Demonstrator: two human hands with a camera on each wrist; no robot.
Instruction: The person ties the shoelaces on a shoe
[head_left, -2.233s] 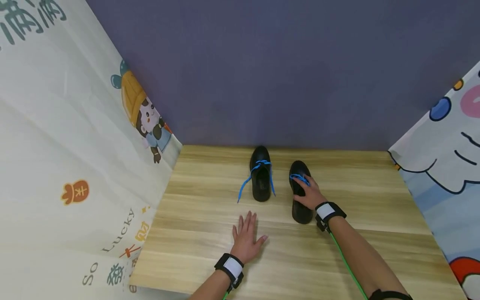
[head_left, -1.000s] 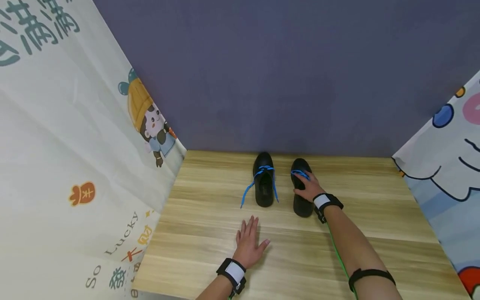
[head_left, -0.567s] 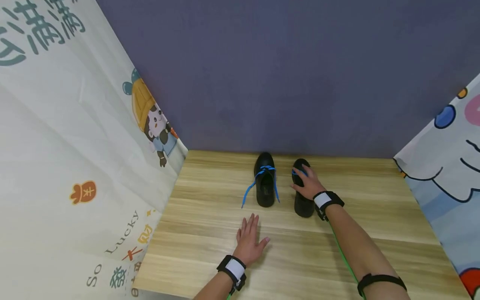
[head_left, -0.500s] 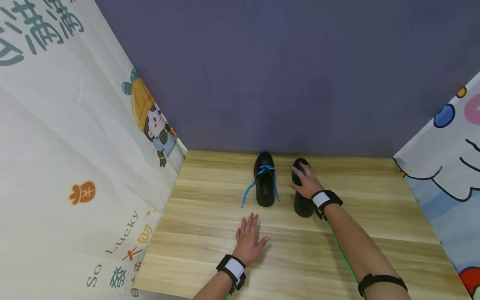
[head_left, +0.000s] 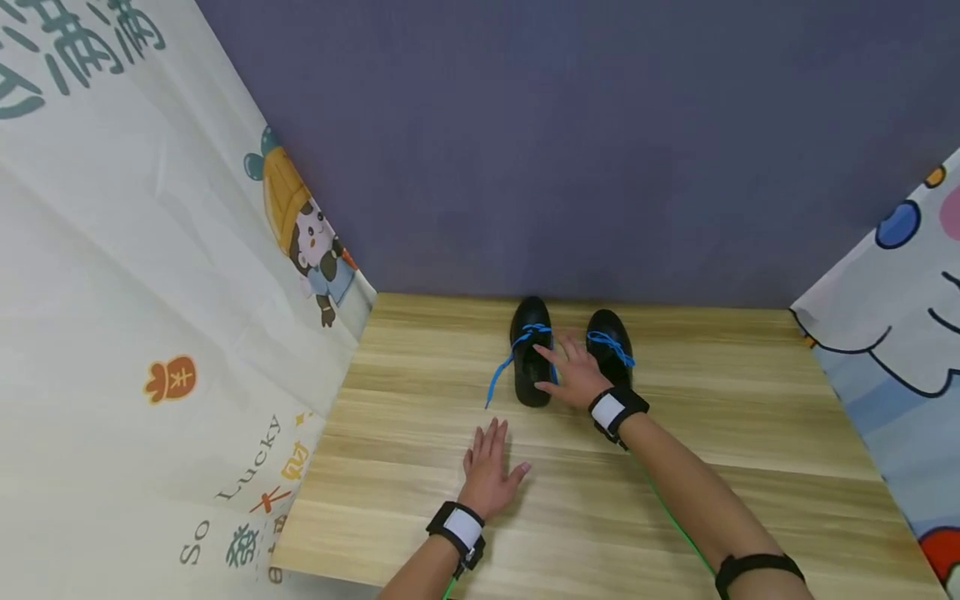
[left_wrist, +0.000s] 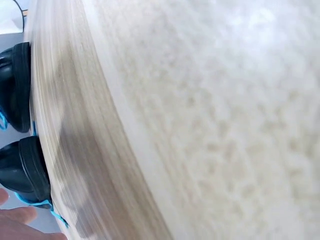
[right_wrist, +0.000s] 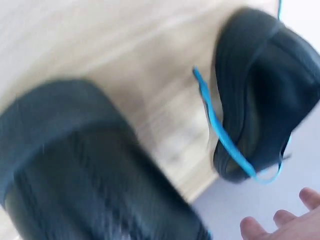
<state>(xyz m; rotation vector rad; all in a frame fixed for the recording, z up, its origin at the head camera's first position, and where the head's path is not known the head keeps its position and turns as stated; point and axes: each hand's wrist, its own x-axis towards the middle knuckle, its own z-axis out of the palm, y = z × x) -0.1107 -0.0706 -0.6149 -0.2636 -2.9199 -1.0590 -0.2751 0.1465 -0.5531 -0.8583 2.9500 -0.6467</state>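
Black left shoe stands on the table; right shoe stands just right of it. Right hand, fingers spread, overlaps the left shoe's right side; left hand, fingers extended, lies near its heel.

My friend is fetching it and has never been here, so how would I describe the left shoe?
Find the wooden table and look along its far edge, by the dark backdrop. Of the black pair there, it is on the left, partly behind the right hand. A long blue lace trails from it onto the wood, while the right shoe's laces bunch on top.
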